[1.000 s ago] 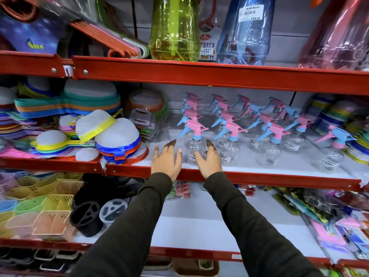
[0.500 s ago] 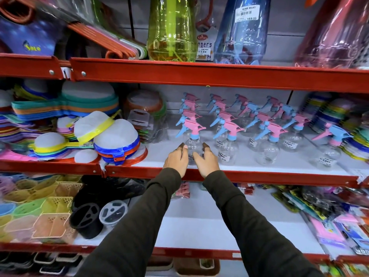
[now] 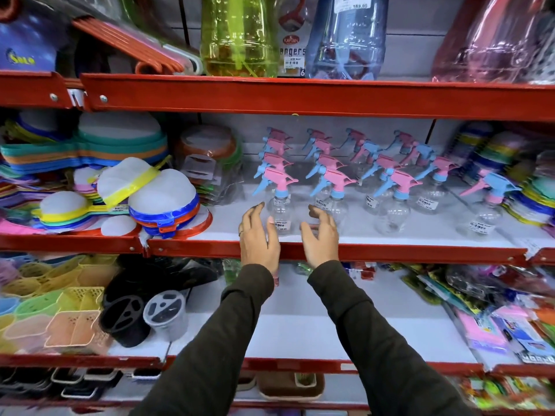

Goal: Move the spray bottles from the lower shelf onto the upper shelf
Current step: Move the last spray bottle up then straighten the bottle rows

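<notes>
Left hand (image 3: 259, 235) and right hand (image 3: 320, 235), both spread, flank front-left spray bottle (image 3: 278, 205); best nudge it toward twelve o'clock, squarely, avoiding neighbours at three o'clock.

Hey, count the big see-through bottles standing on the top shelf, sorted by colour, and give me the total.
green bottle: 1
blue bottle: 1
pink bottle: 1
Total: 3
</notes>
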